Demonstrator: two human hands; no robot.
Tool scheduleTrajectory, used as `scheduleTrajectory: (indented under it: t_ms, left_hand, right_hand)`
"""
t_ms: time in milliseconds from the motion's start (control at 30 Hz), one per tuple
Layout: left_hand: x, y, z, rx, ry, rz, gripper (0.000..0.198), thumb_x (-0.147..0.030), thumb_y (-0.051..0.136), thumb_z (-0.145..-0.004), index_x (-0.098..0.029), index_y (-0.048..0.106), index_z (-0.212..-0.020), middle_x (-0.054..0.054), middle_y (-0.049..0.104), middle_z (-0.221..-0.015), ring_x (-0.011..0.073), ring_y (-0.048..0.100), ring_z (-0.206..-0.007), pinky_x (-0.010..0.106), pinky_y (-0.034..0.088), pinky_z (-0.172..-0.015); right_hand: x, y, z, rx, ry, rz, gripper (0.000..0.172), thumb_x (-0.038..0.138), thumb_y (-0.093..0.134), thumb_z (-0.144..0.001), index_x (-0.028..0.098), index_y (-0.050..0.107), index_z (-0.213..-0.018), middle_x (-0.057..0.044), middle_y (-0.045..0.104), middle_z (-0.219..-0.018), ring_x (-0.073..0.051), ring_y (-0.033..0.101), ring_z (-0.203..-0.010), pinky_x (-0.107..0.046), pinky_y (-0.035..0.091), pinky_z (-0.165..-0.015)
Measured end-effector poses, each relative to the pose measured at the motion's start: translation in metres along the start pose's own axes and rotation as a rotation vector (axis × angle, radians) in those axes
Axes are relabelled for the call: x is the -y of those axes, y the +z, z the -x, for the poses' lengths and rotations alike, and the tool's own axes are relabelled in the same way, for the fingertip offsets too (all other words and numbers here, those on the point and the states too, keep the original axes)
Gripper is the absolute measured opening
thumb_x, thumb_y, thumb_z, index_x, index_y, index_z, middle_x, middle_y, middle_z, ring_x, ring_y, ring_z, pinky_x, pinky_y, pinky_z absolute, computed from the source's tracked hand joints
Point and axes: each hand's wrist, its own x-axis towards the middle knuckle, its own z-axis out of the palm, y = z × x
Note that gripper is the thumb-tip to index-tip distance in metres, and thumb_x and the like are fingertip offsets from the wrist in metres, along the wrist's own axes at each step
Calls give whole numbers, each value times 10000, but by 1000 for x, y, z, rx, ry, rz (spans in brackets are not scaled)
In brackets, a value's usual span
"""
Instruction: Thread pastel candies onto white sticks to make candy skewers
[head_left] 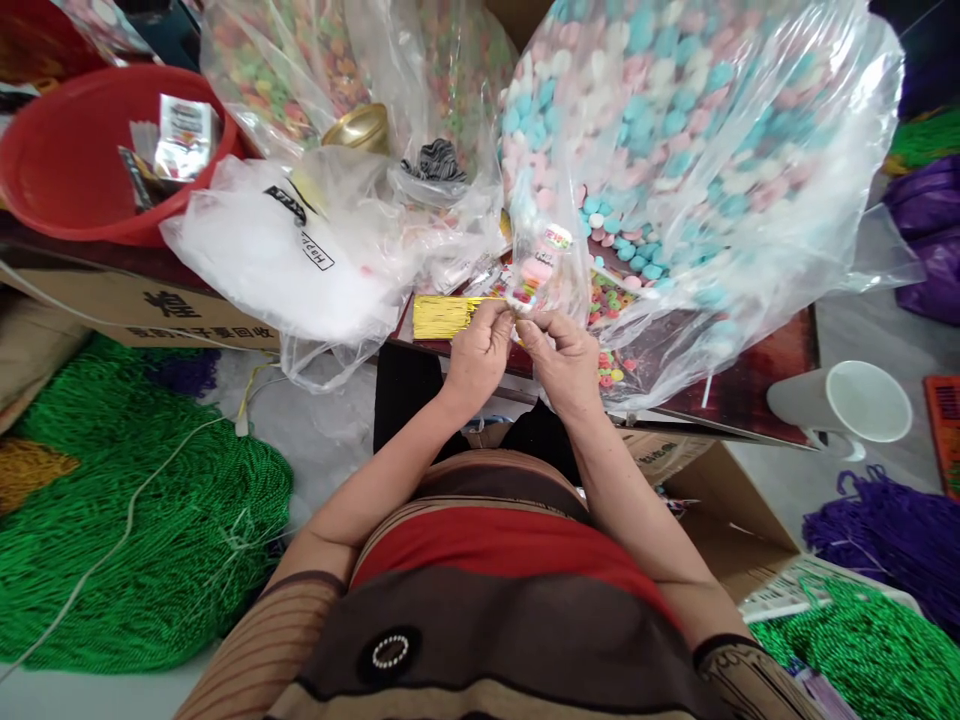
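Frame centre: pinching with both hands. On the left hand (480, 350), fingers curled almost shut, tips on the neck of one small clear packet (541, 265) of sweets. On the right hand (562, 360), fingers just as tight, tips on the same neck, touching the left. Just above the hands, over the table (750, 380) edge: the packet, upright. Just left of it, one bundle of gold ties (442, 315). At the right edge, one white cup (862, 400), on its side. Beyond, upper right: one big bag (675, 130) of pastel sweets. Upper left: one red basin (67, 160).
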Motion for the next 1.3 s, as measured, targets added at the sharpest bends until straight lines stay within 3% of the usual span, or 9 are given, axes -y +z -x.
scheduleTrajectory:
  t_ms: [100, 267, 467, 567, 733, 833, 1000, 1133, 1300]
  left_hand:
    - [0, 2, 4, 1, 86, -14, 136, -344, 584, -1005, -217, 635, -996, -28, 601, -700, 123, 567, -655, 242, 437, -684]
    - [7, 3, 5, 221, -6, 317, 356, -525, 565, -988, -186, 647, -1063, -41, 591, -676, 86, 502, -532, 226, 409, -554]
    - [-8, -12, -11, 358, 17, 609, 410, -459, 746, -836, -200, 723, -1153, 68, 742, -1169, 213, 664, -1154, 339, 495, -1038]
    - [-35, -24, -7, 405, 155, 684, 400, -527, 734, -847, -212, 762, -1092, 71, 760, -1194, 226, 664, -1197, 371, 456, -1136]
    - [-65, -47, 19, 380, 494, 126, 697, -683, 316, -1024, -227, 803, -821, 71, 789, -933, 229, 666, -1063, 432, 427, -1137]
    - [-53, -43, 21, 378, 339, -141, 786, -779, 307, -972, -187, 768, -739, 89, 740, -790, 222, 642, -891, 416, 486, -966]
    - [-35, -25, -1, 369, -93, 271, 934, -832, 57, -938, -172, 712, -846, 34, 576, -593, 134, 480, -539, 287, 434, -570]
    - [-45, -37, -3, 313, -106, 395, 700, -757, 324, -979, -176, 668, -798, -38, 424, -516, 68, 233, -429, 242, 241, -461]
    - [-51, -54, 14, 541, -99, -28, 702, -816, 557, -839, -160, 632, -602, -32, 424, -443, 71, 340, -447, 252, 220, -480]
  right_hand:
    - [4, 3, 1, -48, 81, -67, 168, 362, 685, -866, 222, 715, -778, 14, 680, -709, -155, 622, -686, -308, 520, -709]
    - [7, 5, 2, -34, 191, -302, 199, 384, 715, -816, 225, 629, -732, 62, 547, -572, -109, 474, -498, -254, 425, -519]
    - [14, -6, 1, 5, -26, 38, 144, 366, 667, -854, 230, 665, -806, 18, 662, -725, -141, 565, -636, -292, 474, -658]
    - [24, -10, -3, 2, -196, 254, 141, 310, 612, -862, 238, 617, -741, 14, 627, -676, -151, 556, -624, -301, 455, -653]
    - [32, -19, -21, -118, -331, 415, 108, 206, 557, -859, 239, 585, -760, 4, 637, -710, -163, 583, -664, -309, 478, -697]
    - [37, -22, -20, -187, -430, 436, 130, 192, 553, -883, 239, 588, -767, -2, 639, -723, -166, 597, -690, -314, 484, -733]
    - [45, -16, 7, 31, -397, 304, 132, 236, 581, -922, 235, 632, -801, 3, 644, -696, -158, 595, -651, -288, 469, -649]
    - [40, -17, 11, 143, -301, 191, 147, 281, 594, -949, 229, 658, -827, -9, 708, -756, -164, 642, -694, -286, 496, -659]
    - [38, -23, -3, 2, -415, 267, 159, 206, 596, -929, 229, 656, -783, -6, 688, -741, -164, 638, -711, -301, 495, -705]
